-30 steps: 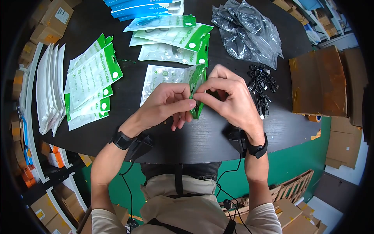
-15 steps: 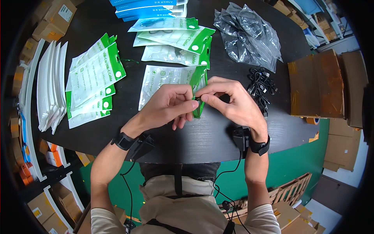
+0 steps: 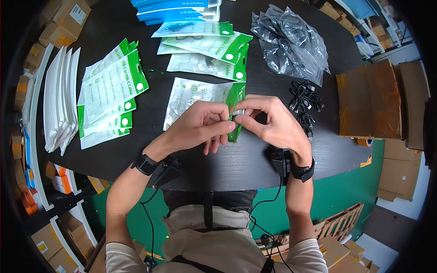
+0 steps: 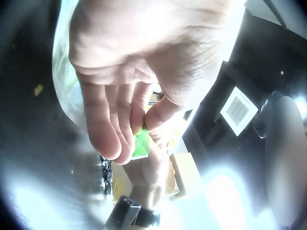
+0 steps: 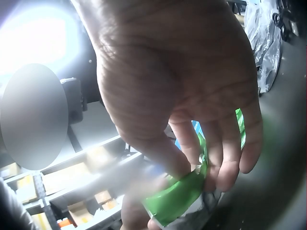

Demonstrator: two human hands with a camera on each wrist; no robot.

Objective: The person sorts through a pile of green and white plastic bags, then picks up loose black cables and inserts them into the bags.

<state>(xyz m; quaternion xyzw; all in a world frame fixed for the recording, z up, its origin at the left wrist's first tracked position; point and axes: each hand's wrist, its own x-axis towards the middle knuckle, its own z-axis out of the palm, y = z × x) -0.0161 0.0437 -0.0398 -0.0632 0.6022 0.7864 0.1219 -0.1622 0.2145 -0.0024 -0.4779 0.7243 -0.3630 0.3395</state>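
Observation:
A white and green cable pouch point(image 3: 193, 98) lies in front of me in the head view, its green end toward my right hand. My left hand point(image 3: 202, 123) pinches the edge of that green end between thumb and index finger, the other fingers loosely bent. Right beside it, the thumb and index finger of my right hand point(image 3: 273, 120) pinch the same edge. The left wrist view has a bit of the green end point(image 4: 140, 143) poking out between the fingertips. In the right wrist view the green end point(image 5: 177, 203) is folded under the thumb.
Similar pouches point(image 3: 111, 86) lie at the left beside white padded envelopes point(image 3: 63, 100), and more pouches point(image 3: 207, 48) at the back near blue boxes point(image 3: 177, 13). Grey plastic bags point(image 3: 291, 43) and black cables point(image 3: 306, 102) lie at the right, near a cardboard box point(image 3: 368, 100).
My right hand has come down a little toward me, its fingertips shifting slightly right along the pouch's green end. My left hand keeps its pinch. The head view has shifted slightly.

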